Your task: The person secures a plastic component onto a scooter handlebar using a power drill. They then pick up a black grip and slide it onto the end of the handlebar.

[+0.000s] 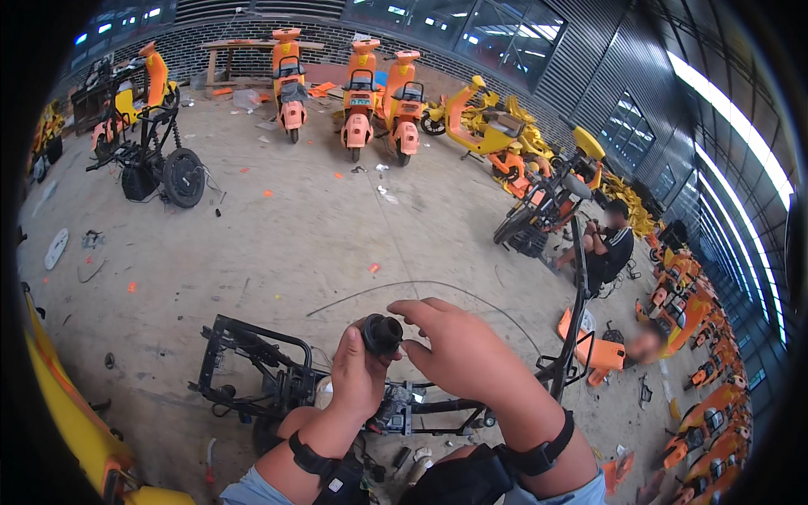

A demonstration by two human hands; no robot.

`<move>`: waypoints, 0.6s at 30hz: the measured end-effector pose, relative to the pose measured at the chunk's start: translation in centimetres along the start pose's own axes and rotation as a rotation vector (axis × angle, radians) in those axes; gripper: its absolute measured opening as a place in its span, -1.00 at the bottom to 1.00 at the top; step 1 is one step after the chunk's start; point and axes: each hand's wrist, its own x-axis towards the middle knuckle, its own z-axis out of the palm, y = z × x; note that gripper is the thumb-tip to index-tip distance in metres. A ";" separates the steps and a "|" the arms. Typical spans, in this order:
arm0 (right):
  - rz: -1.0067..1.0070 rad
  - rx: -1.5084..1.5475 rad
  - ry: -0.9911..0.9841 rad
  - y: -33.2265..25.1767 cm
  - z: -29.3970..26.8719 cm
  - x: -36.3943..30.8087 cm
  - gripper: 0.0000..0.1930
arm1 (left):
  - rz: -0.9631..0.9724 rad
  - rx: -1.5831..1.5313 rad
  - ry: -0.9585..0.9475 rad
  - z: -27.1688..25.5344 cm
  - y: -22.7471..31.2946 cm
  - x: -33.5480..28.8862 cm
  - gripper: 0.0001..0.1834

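In front of me, my left hand (360, 370) is closed around a black, stepped round part (381, 334) with a narrower end, perhaps the head of a tool; the palm hides the rest of it. My right hand (446, 341) is beside that narrower end, its thumb and index finger apart. Whether its fingertips touch the part is hard to tell. Below both hands lies a bare black scooter frame (295, 370), with metal fittings (396, 408) near its middle, partly covered by my arms.
A thin black cable (421, 283) curves across the concrete floor beyond the frame. Orange-and-yellow scooters (358, 101) stand along the far wall. A stripped scooter chassis (160, 164) is at far left. At right a person (613, 248) sits by a partly stripped scooter (547, 202). Yellow bodywork (76, 421) borders my left.
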 end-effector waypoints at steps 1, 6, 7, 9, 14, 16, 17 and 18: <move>-0.005 -0.005 -0.024 -0.2 -0.1 0.0 -0.61 | -0.016 -0.009 0.009 0.2 -0.2 -0.1 -0.43; 0.010 0.012 -0.095 -0.1 0.2 0.6 -0.62 | -0.058 0.028 -0.010 0.4 0.3 -0.3 -0.40; 0.017 0.017 -0.101 -0.2 0.2 0.5 -0.62 | -0.063 0.023 0.014 0.4 0.4 -0.4 -0.40; 0.024 0.004 -0.094 0.3 -0.2 -0.2 -0.62 | -0.095 -0.006 0.033 1.3 -0.4 -0.3 -0.39; 0.035 0.019 -0.103 -0.3 0.8 0.3 -0.74 | -0.083 -0.011 0.109 -1.4 -0.3 -0.5 -0.37; 0.014 0.032 -0.082 0.2 1.3 0.3 -0.75 | -0.105 -0.007 0.100 -0.4 0.7 -0.6 -0.38; 0.013 0.037 -0.086 0.1 1.1 0.2 -0.74 | -0.099 -0.006 0.095 -0.4 0.5 -0.5 -0.38; 0.005 0.038 -0.080 0.2 1.2 0.1 -0.74 | -0.081 0.040 0.068 -0.6 0.6 -0.7 -0.38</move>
